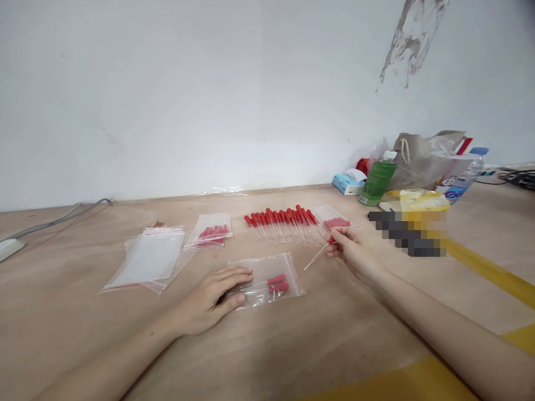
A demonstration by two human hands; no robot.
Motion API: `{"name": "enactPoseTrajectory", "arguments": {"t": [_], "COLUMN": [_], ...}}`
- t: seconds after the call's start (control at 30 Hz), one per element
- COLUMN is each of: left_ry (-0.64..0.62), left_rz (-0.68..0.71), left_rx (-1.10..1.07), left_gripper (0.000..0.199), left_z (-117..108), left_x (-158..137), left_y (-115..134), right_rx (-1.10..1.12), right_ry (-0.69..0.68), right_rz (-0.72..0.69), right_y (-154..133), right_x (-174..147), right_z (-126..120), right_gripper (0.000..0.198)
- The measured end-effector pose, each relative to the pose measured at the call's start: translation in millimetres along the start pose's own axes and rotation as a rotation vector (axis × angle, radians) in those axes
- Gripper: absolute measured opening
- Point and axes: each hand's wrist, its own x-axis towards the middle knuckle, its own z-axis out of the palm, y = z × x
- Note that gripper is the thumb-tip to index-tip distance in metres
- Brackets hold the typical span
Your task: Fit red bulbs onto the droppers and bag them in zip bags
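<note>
My right hand (349,253) pinches a dropper (320,255) by its red bulb, with the thin clear tube slanting down to the left. My left hand (219,295) lies with fingers stretched out and thumb apart on the left end of a clear zip bag (257,267). Inside that bag are red rubber bulbs (277,283). Behind the bag, a row of red-bulbed droppers (284,218) lies side by side, tubes toward me. A small bag of red bulbs (337,221) sits just beyond my right hand, partly covered by it.
Left of centre lie another bag of red bulbs (213,231) and a stack of flat zip bags (152,253). At the back right stand a green bottle (378,179), a tissue pack (348,182) and plastic bags. Yellow tape (489,270) crosses the right side; a cable (58,220) runs at left.
</note>
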Motion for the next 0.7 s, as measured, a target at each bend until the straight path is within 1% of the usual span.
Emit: {"name": "enactPoseTrajectory", "arguments": {"t": [0.1, 0.2, 0.33, 0.37, 0.43, 0.5, 0.57, 0.63, 0.7], "left_ry": [-0.038, -0.045, -0.019, -0.016, -0.010, -0.009, -0.020, -0.029, -0.028], "left_rz": [-0.016, 0.008, 0.018, 0.009, -0.015, -0.034, -0.041, -0.043, -0.041], "left_rx": [0.030, 0.040, 0.034, 0.035, 0.042, 0.053, 0.062, 0.060, 0.049], "left_gripper": [0.036, 0.039, 0.043, 0.046, 0.051, 0.054, 0.055, 0.054, 0.054], "left_z": [-2, -3, -2, -2, -2, -3, -4, -4, -4], "left_x": [0, -1, -2, -2, -1, -1, -1, -1, -1], "left_y": [2, 3, 3, 3, 5, 6, 7, 7, 7], "right_rx": [0.107, 0.156, 0.233, 0.258, 0.254, 0.113, -0.144, -0.381, -0.499], "right_ry": [-0.007, -0.009, -0.014, -0.039, -0.156, -0.325, -0.442, -0.460, -0.440], "right_rz": [0.080, 0.135, 0.208, 0.216, 0.217, 0.157, 0.019, -0.155, -0.268], "right_y": [9, 11, 11, 11, 12, 15, 19, 24, 26], "right_x": [-5, -6, -13, -16, -22, -26, -29, -28, -26], "right_z": [5, 14, 21, 22, 25, 26, 27, 28, 31], "right_gripper": [0.016, 0.010, 0.012, 0.015, 0.022, 0.026, 0.024, 0.021, 0.018]}}
